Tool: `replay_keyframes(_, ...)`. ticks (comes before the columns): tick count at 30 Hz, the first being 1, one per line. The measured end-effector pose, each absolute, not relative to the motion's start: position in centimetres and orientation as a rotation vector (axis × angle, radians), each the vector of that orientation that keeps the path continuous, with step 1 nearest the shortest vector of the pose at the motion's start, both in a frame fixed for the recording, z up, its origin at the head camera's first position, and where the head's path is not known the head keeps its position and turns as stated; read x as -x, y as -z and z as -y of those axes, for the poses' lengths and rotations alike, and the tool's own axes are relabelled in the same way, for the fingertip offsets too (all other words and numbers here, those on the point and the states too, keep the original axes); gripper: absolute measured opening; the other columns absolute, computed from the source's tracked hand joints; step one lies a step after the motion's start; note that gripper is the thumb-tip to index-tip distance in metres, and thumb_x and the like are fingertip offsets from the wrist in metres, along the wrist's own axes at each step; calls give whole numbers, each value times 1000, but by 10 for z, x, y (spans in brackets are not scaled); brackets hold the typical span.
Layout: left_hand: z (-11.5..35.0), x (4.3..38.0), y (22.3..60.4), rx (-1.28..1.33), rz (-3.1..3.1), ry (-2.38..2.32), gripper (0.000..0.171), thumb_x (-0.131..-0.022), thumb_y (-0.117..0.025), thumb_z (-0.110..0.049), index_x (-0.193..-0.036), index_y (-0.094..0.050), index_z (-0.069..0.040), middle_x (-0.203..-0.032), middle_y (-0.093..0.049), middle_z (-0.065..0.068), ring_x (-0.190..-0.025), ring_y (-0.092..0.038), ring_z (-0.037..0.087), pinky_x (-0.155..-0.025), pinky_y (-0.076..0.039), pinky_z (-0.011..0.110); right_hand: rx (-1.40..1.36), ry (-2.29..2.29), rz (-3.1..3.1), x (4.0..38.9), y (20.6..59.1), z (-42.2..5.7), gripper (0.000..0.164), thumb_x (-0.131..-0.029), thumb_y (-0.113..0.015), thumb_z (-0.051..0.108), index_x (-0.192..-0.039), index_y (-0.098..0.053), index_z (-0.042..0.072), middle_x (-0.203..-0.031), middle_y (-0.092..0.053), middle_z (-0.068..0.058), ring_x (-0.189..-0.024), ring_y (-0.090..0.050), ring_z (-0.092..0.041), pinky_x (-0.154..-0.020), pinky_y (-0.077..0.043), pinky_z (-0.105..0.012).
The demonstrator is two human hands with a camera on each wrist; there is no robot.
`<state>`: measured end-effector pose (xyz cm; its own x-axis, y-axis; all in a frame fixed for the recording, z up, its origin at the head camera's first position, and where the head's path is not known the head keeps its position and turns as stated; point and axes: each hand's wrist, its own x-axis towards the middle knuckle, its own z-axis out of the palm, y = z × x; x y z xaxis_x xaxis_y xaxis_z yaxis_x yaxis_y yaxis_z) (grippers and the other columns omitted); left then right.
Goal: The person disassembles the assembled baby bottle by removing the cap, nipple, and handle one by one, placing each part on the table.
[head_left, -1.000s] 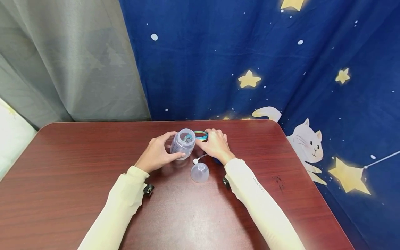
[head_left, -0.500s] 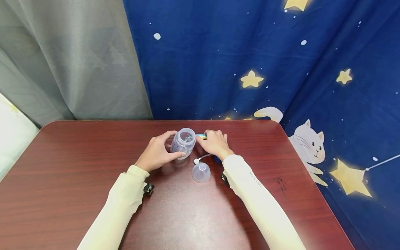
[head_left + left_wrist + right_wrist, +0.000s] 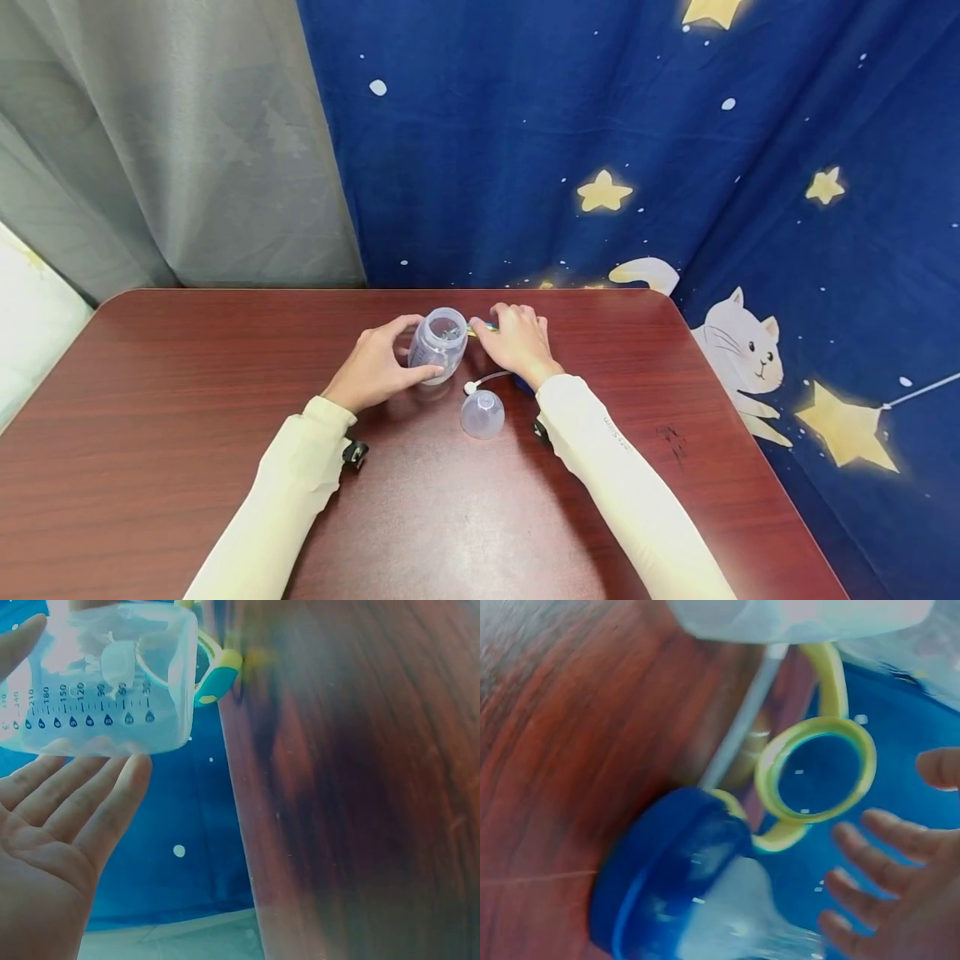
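My left hand (image 3: 382, 367) grips a clear baby bottle (image 3: 441, 354) by its side, the open mouth upward and tilted. A printed scale shows on the bottle in the left wrist view. Beside it is a yellow and teal ring with two bottle handles (image 3: 866, 761), partly seen through the bottle from the left wrist. My right hand (image 3: 517, 346) is at the ring; its thumb overlaps it in the head view. In the right wrist view the fingertips (image 3: 847, 832) are spread close to the ring; I cannot tell whether they hold it.
A clear dome cap (image 3: 482, 417) stands on the brown table (image 3: 450, 517) in front of the hands. A thin straw with a white end (image 3: 470, 387) lies behind it. A blue collar with a clear nipple (image 3: 682, 862) sits below my right hand. Curtains hang behind.
The handle ring has tipped from a visible oval to nearly edge-on in the head view. My right fingers have shifted slightly at it. The left hand and bottle have hardly moved.
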<state>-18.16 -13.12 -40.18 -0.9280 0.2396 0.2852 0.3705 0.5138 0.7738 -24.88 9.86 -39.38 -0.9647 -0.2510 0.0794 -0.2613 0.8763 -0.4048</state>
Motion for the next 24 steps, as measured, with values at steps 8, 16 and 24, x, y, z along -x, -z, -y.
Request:
replay_keyframes(8,135,183,410,595,2595,1494,70,-73,-90,-26,-130,-57,-1,-113,-68,11,-91,-72,23,-79,-58,36,-789,-1195,2741,226,374,-101,25,-94,-58,20,-115,-69,11,-105,-70,-2,-106,-61,-21,-94,-47,-41)
replay_keyframes(16,145,181,413,623,2660,1495,63,-72,-90,-22,-124,-58,-7,-110,-69,8,-94,-71,21,-80,-58,37,-1045,-1161,2731,207,374,-95,30,-91,-66,24,-118,-66,12,-97,-69,5,-104,-61,-18,-96,-44,-39)
replay_keyframes(24,152,180,417,638,2692,1570,62,-70,-90,-18,-122,-56,-8,-108,-70,7,-90,-71,18,-77,-58,32,-1119,-1038,2718,202,379,-90,31,-91,-67,27,-119,-66,13,-102,-67,8,-103,-61,-11,-98,-43,-36)
